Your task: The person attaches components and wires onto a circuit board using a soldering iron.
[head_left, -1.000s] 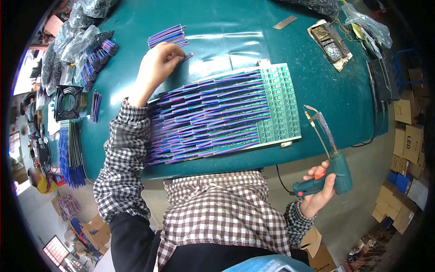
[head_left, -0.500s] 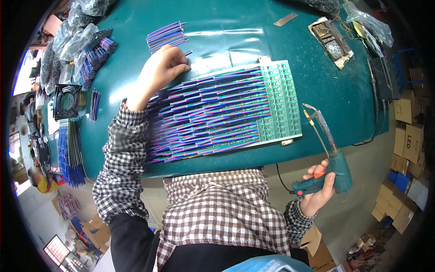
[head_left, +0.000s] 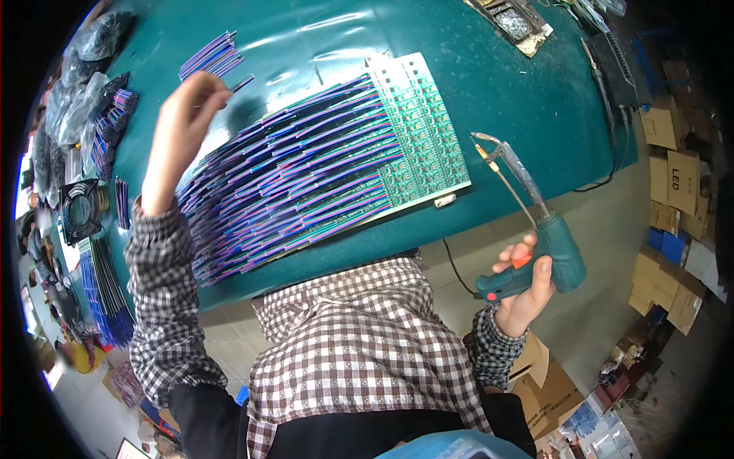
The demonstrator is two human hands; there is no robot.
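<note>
My left hand (head_left: 183, 118) is over the far left of the table, thumb and fingers pinched together. A short multicoloured wire strip (head_left: 244, 82) sticks out at its fingertips, its lower end hidden there. Just beyond lies a bundle of similar wire strips (head_left: 210, 57). My right hand (head_left: 529, 292) grips a teal soldering gun (head_left: 562, 249) with a red trigger, held off the table's front edge. Its bent tip and thin feed tube point up and left. Between my hands lies a green circuit board panel (head_left: 424, 126), with rows of blue and pink wires (head_left: 283, 183) covering its left part.
A grimy solder tray (head_left: 514, 24) sits at the far right. On the left are a small black fan (head_left: 79, 210), bagged wire bundles (head_left: 111, 126) and hanging wires (head_left: 107, 298). Cardboard boxes (head_left: 683, 183) stand beyond the table's right edge.
The view has shifted and turned, so the table's contents appear further left and tilted. My left hand has drawn slightly left, away from the wire bundle. The soldering gun stays in my right hand.
</note>
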